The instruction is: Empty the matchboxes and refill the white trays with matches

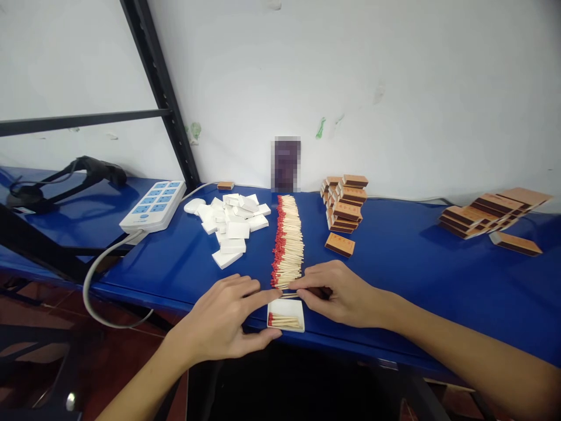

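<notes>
Matchsticks with red heads lie in a long row on the blue table, heads to the left. At its near end my right hand pinches a few matchsticks by their bare ends between thumb and fingertips. My left hand is open, thumb and index finger apart. Its index fingertip is at the heads of those pinched matchsticks, and its thumb is at the near left corner of a white matchbox tray. That tray sits at the table's front edge with several matchsticks in it.
White trays are heaped left of the row. Orange-brown matchbox sleeves are stacked to its right, with one loose sleeve and a further stack. A power strip, its cable, and a black headset are at left.
</notes>
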A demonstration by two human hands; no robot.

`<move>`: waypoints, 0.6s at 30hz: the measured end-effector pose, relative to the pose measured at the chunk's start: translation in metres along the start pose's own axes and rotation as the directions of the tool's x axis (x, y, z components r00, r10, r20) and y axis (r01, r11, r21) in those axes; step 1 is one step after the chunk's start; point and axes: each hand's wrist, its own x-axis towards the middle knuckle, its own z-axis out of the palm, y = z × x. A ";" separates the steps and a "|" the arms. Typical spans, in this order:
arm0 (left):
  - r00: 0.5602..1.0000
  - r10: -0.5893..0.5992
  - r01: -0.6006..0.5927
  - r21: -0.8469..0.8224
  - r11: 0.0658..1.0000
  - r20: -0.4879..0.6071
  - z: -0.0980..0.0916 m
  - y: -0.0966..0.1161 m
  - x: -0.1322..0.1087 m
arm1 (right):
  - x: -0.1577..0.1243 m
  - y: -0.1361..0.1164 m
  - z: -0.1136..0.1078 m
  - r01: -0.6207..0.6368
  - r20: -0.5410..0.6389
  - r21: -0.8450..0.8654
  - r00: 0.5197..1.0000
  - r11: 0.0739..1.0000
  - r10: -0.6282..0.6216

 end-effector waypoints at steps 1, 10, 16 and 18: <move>1.000 -0.004 0.004 0.002 1.000 0.004 0.000 0.001 0.001 | 0.000 0.000 0.000 -0.003 -0.001 0.008 1.000 1.000 0.003; 0.999 -0.025 0.024 0.018 1.000 0.031 0.000 0.001 0.000 | -0.001 0.002 0.001 0.011 0.021 -0.013 1.000 1.000 -0.010; 0.998 -0.038 0.039 -0.013 0.999 0.054 -0.001 0.001 0.001 | -0.001 0.001 0.001 -0.001 0.025 -0.030 1.000 1.000 0.002; 0.997 -0.047 0.049 -0.030 0.998 0.066 -0.002 0.001 0.001 | -0.002 0.001 0.002 -0.019 0.028 -0.041 0.999 0.999 0.020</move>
